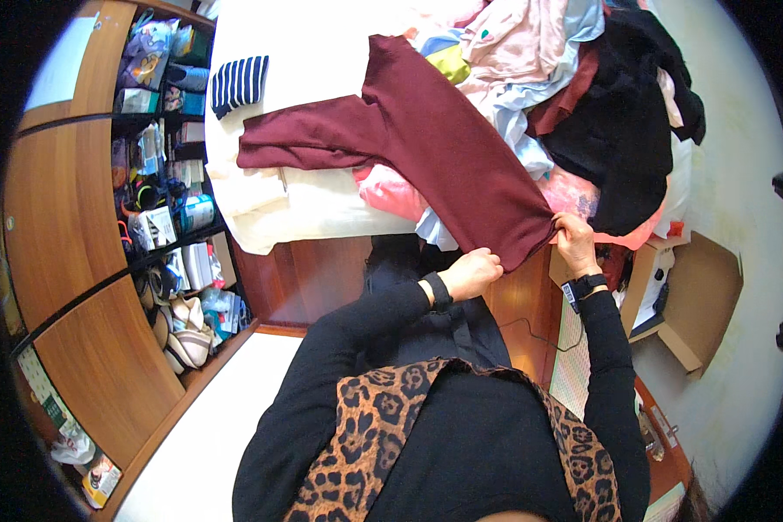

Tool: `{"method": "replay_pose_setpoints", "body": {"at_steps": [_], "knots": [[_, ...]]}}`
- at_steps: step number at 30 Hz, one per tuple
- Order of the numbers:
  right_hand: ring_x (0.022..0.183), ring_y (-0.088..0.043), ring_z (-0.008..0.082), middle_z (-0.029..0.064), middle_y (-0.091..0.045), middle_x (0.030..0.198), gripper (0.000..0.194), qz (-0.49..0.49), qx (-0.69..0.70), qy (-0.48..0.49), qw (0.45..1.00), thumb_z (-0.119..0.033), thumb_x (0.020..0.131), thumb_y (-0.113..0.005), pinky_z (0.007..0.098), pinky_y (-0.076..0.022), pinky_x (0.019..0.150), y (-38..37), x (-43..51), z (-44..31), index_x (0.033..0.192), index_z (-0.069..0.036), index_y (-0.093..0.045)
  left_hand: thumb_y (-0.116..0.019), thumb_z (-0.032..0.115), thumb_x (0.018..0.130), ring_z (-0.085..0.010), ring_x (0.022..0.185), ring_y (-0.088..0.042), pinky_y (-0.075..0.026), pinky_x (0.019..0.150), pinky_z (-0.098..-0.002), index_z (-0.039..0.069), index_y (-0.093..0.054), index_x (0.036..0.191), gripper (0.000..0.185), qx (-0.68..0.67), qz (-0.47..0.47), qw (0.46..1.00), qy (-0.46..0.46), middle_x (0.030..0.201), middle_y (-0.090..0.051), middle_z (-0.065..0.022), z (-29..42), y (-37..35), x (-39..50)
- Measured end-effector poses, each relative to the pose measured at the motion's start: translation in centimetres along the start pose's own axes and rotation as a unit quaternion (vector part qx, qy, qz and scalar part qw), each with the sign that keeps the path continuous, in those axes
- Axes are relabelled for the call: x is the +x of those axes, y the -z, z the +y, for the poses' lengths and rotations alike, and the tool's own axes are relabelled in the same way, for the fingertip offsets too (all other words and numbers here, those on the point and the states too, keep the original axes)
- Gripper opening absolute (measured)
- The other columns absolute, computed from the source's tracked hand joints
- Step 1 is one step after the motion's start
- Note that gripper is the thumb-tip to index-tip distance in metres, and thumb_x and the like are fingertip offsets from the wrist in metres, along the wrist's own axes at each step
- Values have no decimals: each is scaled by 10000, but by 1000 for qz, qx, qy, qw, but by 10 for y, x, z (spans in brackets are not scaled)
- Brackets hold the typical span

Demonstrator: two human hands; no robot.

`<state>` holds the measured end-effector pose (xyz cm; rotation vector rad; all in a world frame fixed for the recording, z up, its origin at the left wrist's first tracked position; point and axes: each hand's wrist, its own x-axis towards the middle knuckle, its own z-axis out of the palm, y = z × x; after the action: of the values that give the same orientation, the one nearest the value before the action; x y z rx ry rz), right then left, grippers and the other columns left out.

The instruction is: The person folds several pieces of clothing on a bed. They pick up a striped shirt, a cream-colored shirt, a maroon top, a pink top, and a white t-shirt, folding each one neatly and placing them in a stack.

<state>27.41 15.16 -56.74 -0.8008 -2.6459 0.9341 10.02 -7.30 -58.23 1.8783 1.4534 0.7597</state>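
Observation:
A maroon knit garment (pixel 444 137) is spread across the near side of the bed, one narrow part reaching left and a wide part slanting down towards me. My left hand (pixel 473 273) pinches the lower left corner of its near edge. At the opposite corner of that edge, my right hand (pixel 573 240) grips the bunched cloth. The near end hangs past the bed's edge between both hands. Behind it lies a folded striped cloth (pixel 240 85), navy and white, on the white bed sheet (pixel 300 59).
A heap of pale pink clothes (pixel 512 46) and a black garment (pixel 620 124) cover the bed's right side. An open cardboard box (pixel 698 307) stands by the wall. To the left rises a wooden cabinet (pixel 72 222) with crammed shelves. A thin cable (pixel 541 336) runs below my right hand.

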Motion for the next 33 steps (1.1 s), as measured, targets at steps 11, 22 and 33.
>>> {"method": "replay_pose_setpoints", "body": {"at_steps": [11,22,33], "knots": [[797,-614,364,166,-603,834,32,-26,-230,-101,967,11,772,-596,427,-498,720,-32,19,-50,751,18,-619,-631,184,931,-139,719,-667,-529,652,-294,6,-697,887,195,-380,197,838,337,785,-696,-51,-125,109,-90],[736,-633,309,154,-611,785,59,-32,-3,-151,988,29,797,-546,369,-497,670,-132,127,-239,788,6,-600,-742,141,847,-223,477,-571,-468,392,-322,-33,-563,826,250,-384,617,371,578,691,-601,-135,-393,338,-296],[1126,-547,390,207,-516,1240,694,18,84,-16,996,-187,669,-790,442,-469,951,-212,221,-360,1287,-30,-517,-692,30,792,-178,955,-567,-459,831,-306,13,-636,1052,267,-331,418,816,225,1043,-632,-58,-147,364,-174]]}}
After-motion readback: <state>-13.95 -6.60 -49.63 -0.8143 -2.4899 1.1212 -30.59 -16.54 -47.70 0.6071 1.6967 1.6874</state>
